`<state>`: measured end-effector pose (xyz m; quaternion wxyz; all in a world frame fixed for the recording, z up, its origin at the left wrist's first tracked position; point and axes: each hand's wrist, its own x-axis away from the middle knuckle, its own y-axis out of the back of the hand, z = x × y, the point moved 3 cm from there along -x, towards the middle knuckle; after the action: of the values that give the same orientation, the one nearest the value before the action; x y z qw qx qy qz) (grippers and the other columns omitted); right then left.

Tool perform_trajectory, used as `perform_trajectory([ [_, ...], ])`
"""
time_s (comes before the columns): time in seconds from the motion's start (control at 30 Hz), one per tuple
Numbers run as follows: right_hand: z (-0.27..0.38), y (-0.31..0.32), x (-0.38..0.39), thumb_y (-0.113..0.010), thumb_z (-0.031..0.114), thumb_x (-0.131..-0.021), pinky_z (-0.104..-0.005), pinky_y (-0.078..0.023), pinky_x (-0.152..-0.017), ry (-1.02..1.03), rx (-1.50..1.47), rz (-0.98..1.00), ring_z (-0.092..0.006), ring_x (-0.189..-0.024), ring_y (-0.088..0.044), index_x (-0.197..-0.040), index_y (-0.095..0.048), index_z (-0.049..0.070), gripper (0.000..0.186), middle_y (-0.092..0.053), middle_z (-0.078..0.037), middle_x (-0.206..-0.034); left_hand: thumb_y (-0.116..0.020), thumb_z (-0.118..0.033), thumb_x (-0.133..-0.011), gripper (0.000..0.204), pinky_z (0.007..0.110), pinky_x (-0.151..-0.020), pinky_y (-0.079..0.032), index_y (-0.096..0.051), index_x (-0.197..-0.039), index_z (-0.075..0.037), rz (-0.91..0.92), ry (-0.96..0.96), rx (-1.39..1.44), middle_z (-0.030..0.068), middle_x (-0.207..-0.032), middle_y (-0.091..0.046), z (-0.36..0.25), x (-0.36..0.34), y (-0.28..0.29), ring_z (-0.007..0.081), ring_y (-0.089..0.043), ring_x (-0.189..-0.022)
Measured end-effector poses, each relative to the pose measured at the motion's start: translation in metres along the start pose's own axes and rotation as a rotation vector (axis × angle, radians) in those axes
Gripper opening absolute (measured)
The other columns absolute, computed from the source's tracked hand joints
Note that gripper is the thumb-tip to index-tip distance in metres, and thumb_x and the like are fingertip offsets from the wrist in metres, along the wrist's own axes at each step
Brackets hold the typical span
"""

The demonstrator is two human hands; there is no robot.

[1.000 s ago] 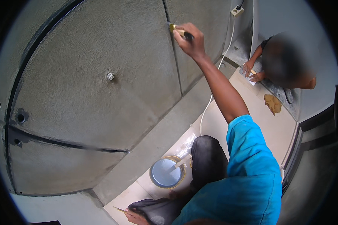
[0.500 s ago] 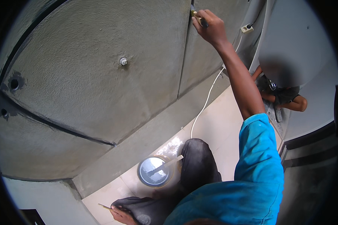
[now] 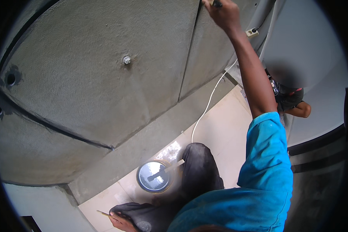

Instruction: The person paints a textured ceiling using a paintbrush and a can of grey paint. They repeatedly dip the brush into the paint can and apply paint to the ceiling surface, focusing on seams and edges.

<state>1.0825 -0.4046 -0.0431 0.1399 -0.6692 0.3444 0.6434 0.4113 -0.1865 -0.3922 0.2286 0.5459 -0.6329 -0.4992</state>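
My right hand (image 3: 225, 12) is raised high against the grey plastered wall (image 3: 104, 89), shut on a small dark-handled brush (image 3: 215, 3) at the top edge of the view. The brush tip sits at the vertical groove (image 3: 189, 54) between two wall panels. My left hand (image 3: 121, 222) rests low beside my dark-trousered knee and grips a thin yellowish stick (image 3: 103, 213). A round bucket (image 3: 142, 185) of grey paint stands on the floor between my knees and the wall, with a stirring stick (image 3: 170, 169) leaning in it.
A bolt (image 3: 126, 60) sticks out of the wall, and dark holes (image 3: 11, 78) sit at its left. A white cable (image 3: 208, 104) runs up from the pale floor to a power strip (image 3: 252, 32). Another person (image 3: 290, 98) crouches at the right.
My right hand has travelled upward along the vertical groove with the brush. The view has shifted so the bucket and my knees sit nearer the middle.
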Motion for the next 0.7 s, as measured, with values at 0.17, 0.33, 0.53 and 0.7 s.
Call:
perform_trajectory([
  [0.17,-0.001,0.01,-0.027,-0.08,0.012,-0.082,-0.0408,-0.05,-0.059,0.138,-0.014,-0.261,-0.0335,-0.068,-0.063,-0.095,-0.064,0.004,0.022,-0.064,-0.015,-0.081,-0.04,-0.032,-0.107,0.043,0.039,-0.066,-0.042,-0.052,-0.087,0.005,-0.012,0.213,0.404,0.0144,-0.077,-0.049,0.012,0.0,-0.009,0.0272,-0.048,-0.072],
  [0.33,-0.004,0.009,-0.023,-0.079,0.012,-0.082,-0.0371,-0.05,-0.059,0.012,-0.024,-0.095,-0.0275,-0.064,-0.063,-0.095,-0.066,0.005,0.02,-0.063,-0.015,-0.077,-0.042,-0.028,-0.107,0.044,0.049,-0.071,-0.046,-0.06,-0.094,0.009,0.017,0.188,0.214,0.03,-0.082,-0.06,-0.014,-0.006,0.005,0.0454,-0.055,-0.075],
  [0.53,-0.003,0.008,-0.03,-0.075,0.01,-0.086,-0.0327,-0.053,-0.061,-0.078,-0.07,-0.107,-0.0226,-0.068,-0.067,-0.097,-0.067,0.004,0.014,-0.069,-0.014,-0.084,-0.042,-0.029,-0.107,0.045,0.049,-0.071,-0.046,-0.06,-0.093,0.01,0.044,0.241,0.261,0.0301,-0.082,-0.06,-0.024,-0.01,0.013,0.0452,-0.055,-0.075],
  [0.7,-0.032,-0.013,-0.024,-0.074,0.007,-0.085,-0.0308,-0.056,-0.066,-0.514,-0.594,-0.418,-0.0225,-0.073,-0.07,-0.105,-0.068,0.001,0.022,-0.072,-0.018,-0.089,-0.044,-0.024,-0.106,0.039,0.049,-0.073,-0.046,-0.059,-0.093,0.01,0.042,0.285,0.298,0.0294,-0.085,-0.061,-0.011,-0.006,0.006,0.0457,-0.055,-0.077],
])
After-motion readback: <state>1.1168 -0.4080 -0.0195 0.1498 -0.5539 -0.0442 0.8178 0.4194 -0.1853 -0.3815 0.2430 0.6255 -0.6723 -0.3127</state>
